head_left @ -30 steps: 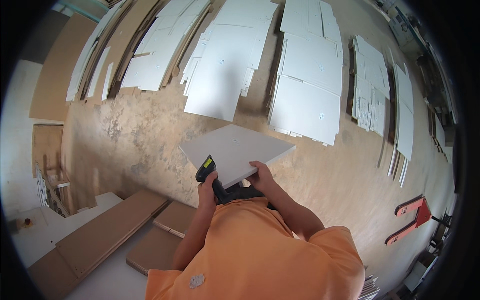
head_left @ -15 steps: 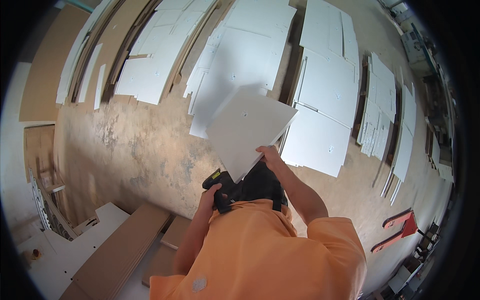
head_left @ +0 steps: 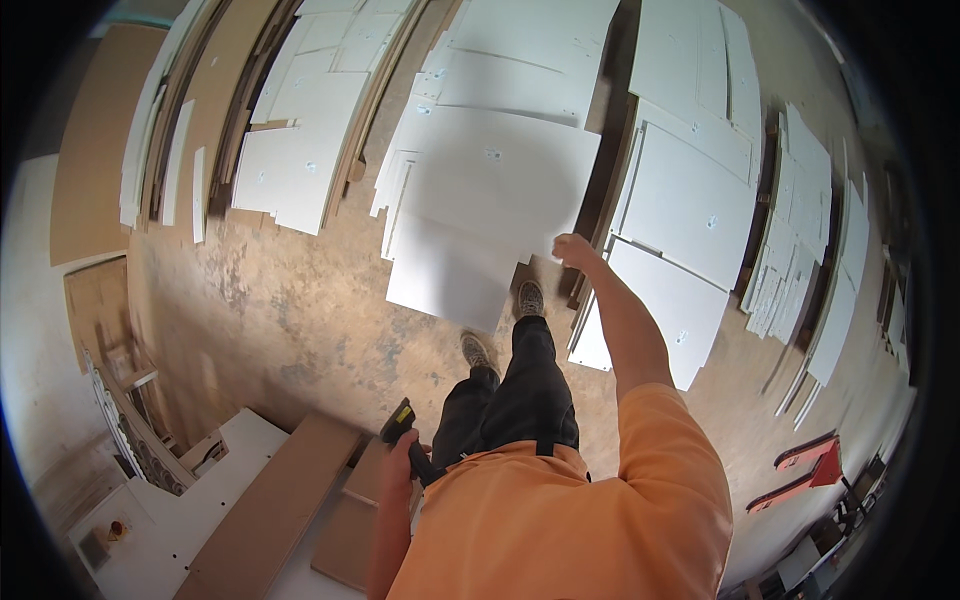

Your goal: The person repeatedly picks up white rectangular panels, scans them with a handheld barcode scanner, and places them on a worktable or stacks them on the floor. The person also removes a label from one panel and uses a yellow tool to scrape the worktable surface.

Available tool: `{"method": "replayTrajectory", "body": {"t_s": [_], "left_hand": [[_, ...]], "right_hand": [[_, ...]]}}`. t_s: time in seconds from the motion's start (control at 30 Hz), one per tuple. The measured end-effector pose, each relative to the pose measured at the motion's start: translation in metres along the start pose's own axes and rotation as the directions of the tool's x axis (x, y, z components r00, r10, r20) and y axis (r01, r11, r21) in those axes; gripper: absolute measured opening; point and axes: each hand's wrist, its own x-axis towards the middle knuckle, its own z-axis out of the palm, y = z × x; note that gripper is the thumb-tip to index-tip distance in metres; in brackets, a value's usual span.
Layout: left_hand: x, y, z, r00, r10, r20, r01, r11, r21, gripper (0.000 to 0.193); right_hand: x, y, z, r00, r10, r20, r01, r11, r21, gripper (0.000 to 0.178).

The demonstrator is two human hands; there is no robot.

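Note:
My left hand is wrapped around the grip of a black handheld scanner with a yellow patch, held low by my left hip. Ahead of me a white panel with a small label lies flat on a stack of white panels. My right arm reaches forward, and my right hand is at the panel's near right corner. Its fingers are curled; what they hold, if anything, is hidden. My shadow falls over the panel.
More stacks of white panels stand to the right and left. Brown boards lie behind me at lower left, beside a white worktop. A red pallet jack is at right. My shoes are close to the stack.
The white panel that my right hand held tilted at my waist now lies on the stack ahead. My right arm has stretched forward. The scanner has moved slightly left and down.

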Motion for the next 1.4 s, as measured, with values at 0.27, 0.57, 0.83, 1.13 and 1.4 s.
{"method": "replayTrajectory", "body": {"t_s": [0.27, 0.57, 0.83, 1.13, 1.4], "left_hand": [[0.006, 0.015, 0.024, 0.955, 0.166, 0.248, -0.202, 0.971, 0.128, 0.031], [0.072, -0.024, -0.015, 0.782, 0.313, 0.54, -0.575, 0.697, 0.429, 0.037], [0.047, -0.099, -0.004, 0.658, 0.186, 0.73, -0.725, 0.42, 0.546, 0.034], [-0.091, -0.302, 0.126, 0.536, -0.084, 0.84, -0.836, 0.082, 0.542, 0.029], [-0.292, -0.617, 0.18, 0.208, -0.596, 0.775, -0.969, -0.235, 0.079, 0.032]], "right_hand": [[-0.109, -0.05, 0.08, 0.96, -0.165, 0.226, 0.128, 0.977, 0.17, 0.032], [-0.373, 0.056, 0.206, 0.893, 0.436, -0.111, -0.273, 0.721, 0.638, 0.03], [-0.64, 0.15, 0.355, 0.587, 0.809, -0.016, -0.269, 0.214, 0.939, 0.028], [-0.813, 0.205, 0.493, 0.285, 0.956, -0.065, 0.147, 0.023, 0.989, 0.032], [-1.015, 0.225, 0.574, -0.051, 0.932, 0.358, 0.536, -0.276, 0.797, 0.029]]}}
